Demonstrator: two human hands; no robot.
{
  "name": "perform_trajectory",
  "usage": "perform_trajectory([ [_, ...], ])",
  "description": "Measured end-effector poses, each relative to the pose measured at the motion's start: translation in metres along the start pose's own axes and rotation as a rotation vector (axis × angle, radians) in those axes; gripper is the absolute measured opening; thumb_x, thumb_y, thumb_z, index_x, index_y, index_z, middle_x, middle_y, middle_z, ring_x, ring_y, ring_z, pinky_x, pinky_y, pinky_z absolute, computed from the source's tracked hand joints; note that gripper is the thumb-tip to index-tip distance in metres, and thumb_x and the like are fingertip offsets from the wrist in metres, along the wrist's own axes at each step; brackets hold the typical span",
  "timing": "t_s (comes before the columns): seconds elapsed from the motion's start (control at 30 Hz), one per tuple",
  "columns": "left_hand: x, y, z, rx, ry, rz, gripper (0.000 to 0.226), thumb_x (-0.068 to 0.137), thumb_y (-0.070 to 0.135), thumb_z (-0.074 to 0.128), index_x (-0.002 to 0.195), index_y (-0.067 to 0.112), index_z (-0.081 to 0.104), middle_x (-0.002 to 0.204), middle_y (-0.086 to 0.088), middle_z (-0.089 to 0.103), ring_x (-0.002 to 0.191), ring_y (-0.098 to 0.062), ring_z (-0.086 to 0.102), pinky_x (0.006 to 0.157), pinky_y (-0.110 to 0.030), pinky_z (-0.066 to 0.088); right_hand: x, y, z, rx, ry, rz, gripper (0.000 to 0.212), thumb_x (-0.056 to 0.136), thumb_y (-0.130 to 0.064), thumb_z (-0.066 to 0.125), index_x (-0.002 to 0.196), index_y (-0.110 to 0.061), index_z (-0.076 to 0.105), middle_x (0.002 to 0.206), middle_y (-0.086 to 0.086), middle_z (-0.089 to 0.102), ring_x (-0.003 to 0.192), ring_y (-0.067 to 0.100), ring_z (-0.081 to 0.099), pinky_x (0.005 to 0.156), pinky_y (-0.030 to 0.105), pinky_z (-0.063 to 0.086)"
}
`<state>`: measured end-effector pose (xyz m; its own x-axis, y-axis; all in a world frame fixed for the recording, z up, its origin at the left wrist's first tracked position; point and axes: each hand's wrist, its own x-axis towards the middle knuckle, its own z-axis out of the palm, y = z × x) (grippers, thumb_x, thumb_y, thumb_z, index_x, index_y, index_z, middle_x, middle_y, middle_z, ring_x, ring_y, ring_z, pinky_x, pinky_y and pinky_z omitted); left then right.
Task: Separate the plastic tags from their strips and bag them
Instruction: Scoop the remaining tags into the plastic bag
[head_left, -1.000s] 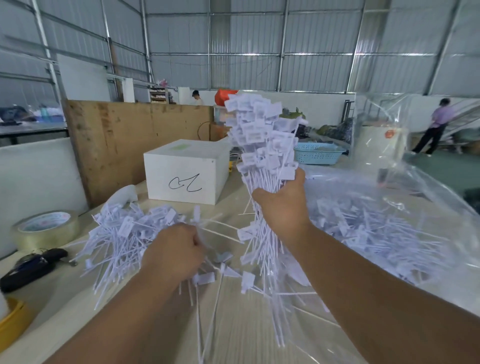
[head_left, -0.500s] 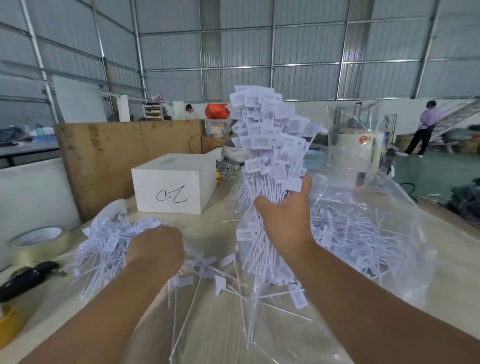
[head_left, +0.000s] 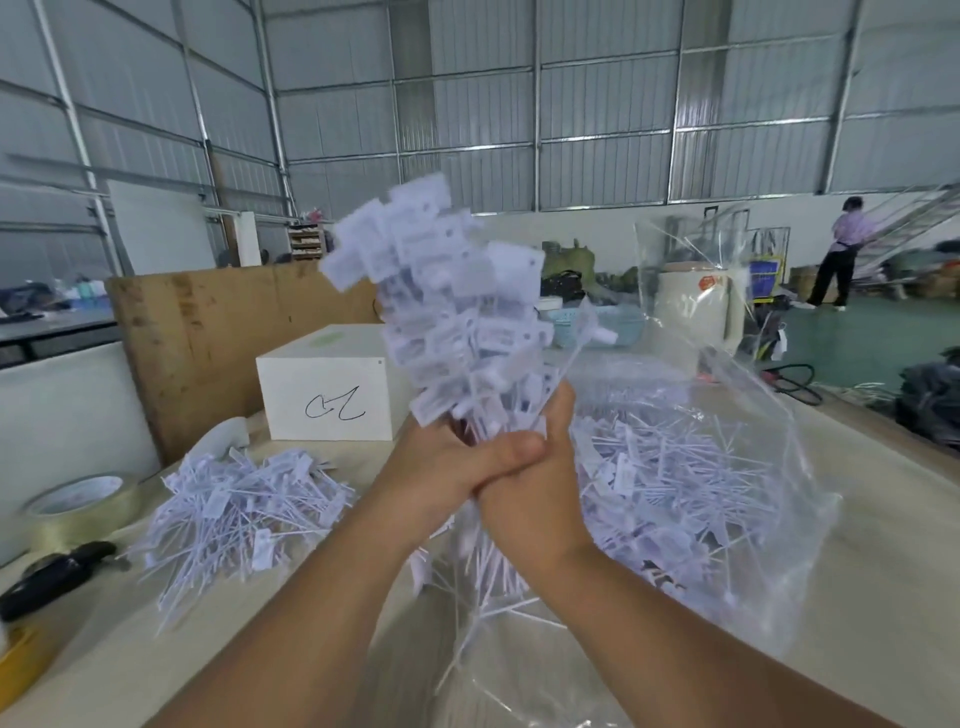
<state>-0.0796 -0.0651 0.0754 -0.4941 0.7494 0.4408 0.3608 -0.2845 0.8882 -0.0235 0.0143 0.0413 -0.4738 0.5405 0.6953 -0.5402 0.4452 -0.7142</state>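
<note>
Leaving the table pile, the left hand (head_left: 441, 467) is joining the right hand (head_left: 530, 499), both gripping the upright bundle of white plastic tags (head_left: 447, 312).

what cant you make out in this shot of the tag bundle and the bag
- Bundle of tags, head view: motion blur smears the tag faces, so any print is unreadable.
- Left hand and right hand: both wrap the stems, hiding how the stems are joined.
- Clear bag: glare and wrinkles blur the tags inside; its lower edge is cut off by the frame.
- Yellow object: cut off by the left edge, not identifiable.
</note>
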Motion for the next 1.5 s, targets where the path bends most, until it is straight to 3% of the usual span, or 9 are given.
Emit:
perform_trajectory([
  [0.17, 0.001, -0.012, 0.015, -0.07, 0.177, -0.085, 0.055, 0.066, 0.012, 0.086, 0.117, 0.017, 0.067, 0.11, 0.002, 0.073, 0.105, -0.013, 0.068, 0.103, -0.04, 0.048, -0.007, 0.014, 0.001, -0.071, -0.014, 0.094, 0.062, 0.098, 0.005, 0.045, 0.148, -0.023, 0.021, 0.132, 0.005, 0.055, 0.102, -0.006, 0.062, 0.087, 0.012, 0.049],
  [0.23, 0.003, -0.021, 0.02, -0.13, 0.283, -0.076, 0.046, 0.073, 0.002, 0.08, 0.116, 0.015, 0.068, 0.109, 0.0, 0.074, 0.104, -0.015, 0.068, 0.103, -0.041, 0.047, -0.007, 0.014, 0.002, -0.077, -0.055, 0.118, 0.064, 0.095, -0.001, 0.053, 0.148, -0.011, 0.019, 0.127, -0.001, 0.059, 0.106, -0.004, 0.061, 0.095, 0.018, 0.049],
  [0.47, 0.002, -0.045, 0.022, -0.194, 0.405, -0.062, 0.043, 0.063, 0.011, 0.076, 0.105, 0.016, 0.071, 0.093, -0.002, 0.076, 0.09, -0.019, 0.073, 0.071, -0.027, 0.058, -0.003, 0.024, -0.003, -0.531, -0.124, 0.095, 0.058, 0.081, -0.021, 0.055, 0.136, -0.022, 0.037, 0.122, -0.006, 0.039, 0.122, 0.011, 0.039, 0.11, 0.036, 0.033],
  [0.63, 0.001, -0.055, 0.012, -0.227, 0.442, -0.07, 0.055, 0.058, 0.014, 0.077, 0.112, 0.017, 0.068, 0.097, -0.001, 0.076, 0.091, -0.017, 0.073, 0.077, -0.035, 0.057, -0.002, 0.027, -0.009, -0.177, -0.353, 0.265, 0.096, 0.075, 0.002, 0.065, 0.13, -0.063, 0.019, 0.138, -0.009, 0.045, 0.127, 0.001, 0.046, 0.106, 0.026, 0.041],
  [0.73, 0.002, -0.052, 0.005, -0.228, 0.44, -0.077, 0.055, 0.06, 0.013, 0.076, 0.114, 0.012, 0.067, 0.099, -0.006, 0.075, 0.093, -0.023, 0.072, 0.084, -0.045, 0.057, -0.001, 0.027, -0.017, -0.119, -0.522, 0.408, 0.117, 0.074, 0.002, 0.073, 0.149, -0.042, -0.005, 0.139, -0.022, 0.043, 0.119, -0.014, 0.046, 0.099, 0.016, 0.043],
  [0.87, 0.006, -0.042, -0.014, -0.243, 0.47, -0.035, 0.045, 0.062, 0.009, 0.075, 0.107, 0.008, 0.068, 0.091, -0.013, 0.075, 0.082, -0.033, 0.073, 0.075, -0.051, 0.059, -0.004, 0.025, -0.02, -0.111, -0.629, 0.477, 0.134, 0.05, -0.029, 0.086, 0.153, -0.03, 0.0, 0.142, -0.008, 0.043, 0.127, 0.008, 0.048, 0.105, 0.035, 0.045],
  [1.03, -0.005, -0.046, -0.015, -0.208, 0.405, -0.024, 0.042, 0.069, -0.002, 0.072, 0.109, 0.007, 0.068, 0.093, -0.009, 0.076, 0.087, -0.028, 0.073, 0.068, -0.037, 0.06, 0.006, 0.014, -0.015, 0.069, -0.451, 0.468, 0.123, 0.044, -0.029, 0.09, 0.141, -0.047, 0.016, 0.124, -0.017, 0.058, 0.115, 0.008, 0.06, 0.096, 0.031, 0.052],
  [1.27, -0.021, -0.064, -0.004, -0.085, 0.271, 0.111, 0.053, 0.067, -0.018, 0.069, 0.115, 0.002, 0.065, 0.102, -0.006, 0.075, 0.099, -0.019, 0.071, 0.08, -0.03, 0.057, 0.007, 0.02, 0.02, 0.002, -0.124, 0.389, 0.083, 0.055, 0.01, 0.087, 0.119, -0.021, 0.043, 0.102, -0.007, 0.068, 0.082, -0.009, 0.066, 0.064, 0.005, 0.048],
  [1.5, -0.019, -0.064, -0.009, 0.107, 0.325, 0.196, 0.041, 0.075, -0.008, 0.06, 0.094, 0.028, 0.065, 0.089, 0.013, 0.072, 0.093, -0.002, 0.067, 0.081, -0.019, 0.051, 0.0, 0.025, 0.039, 0.058, -0.007, 0.453, 0.077, 0.052, -0.014, 0.08, 0.124, -0.009, 0.054, 0.106, 0.004, 0.071, 0.099, 0.014, 0.069, 0.088, 0.034, 0.054],
])
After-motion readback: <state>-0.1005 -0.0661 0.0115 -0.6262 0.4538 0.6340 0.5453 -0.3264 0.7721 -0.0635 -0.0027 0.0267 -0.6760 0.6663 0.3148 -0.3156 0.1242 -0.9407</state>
